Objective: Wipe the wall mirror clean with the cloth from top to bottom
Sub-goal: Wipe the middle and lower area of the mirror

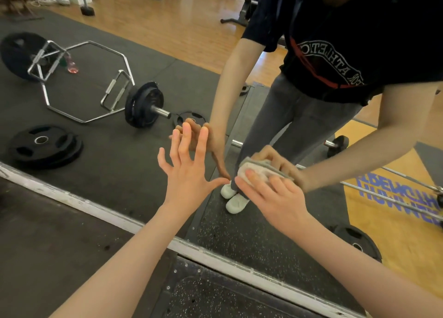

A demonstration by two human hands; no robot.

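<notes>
Wall mirror [119,97]: gym floor and the person are reflected; bottom frame edge [100,213] is seen just below both hands, so the wipe is judged to be in the lowest band, near the end. Cleanliness of the upper glass cannot be told. Left hand [189,171]: grip released, fingers spread against the glass. Right hand [275,195]: cloth [257,172] is pressed to the glass under loosely bent fingers.

This is a gym: the wall mirror [119,97] reflects a hex bar [88,82] loaded with weight plates [143,104], loose plates [44,146] on black rubber matting [187,82], a dumbbell [86,2] and wooden flooring [182,25].
</notes>
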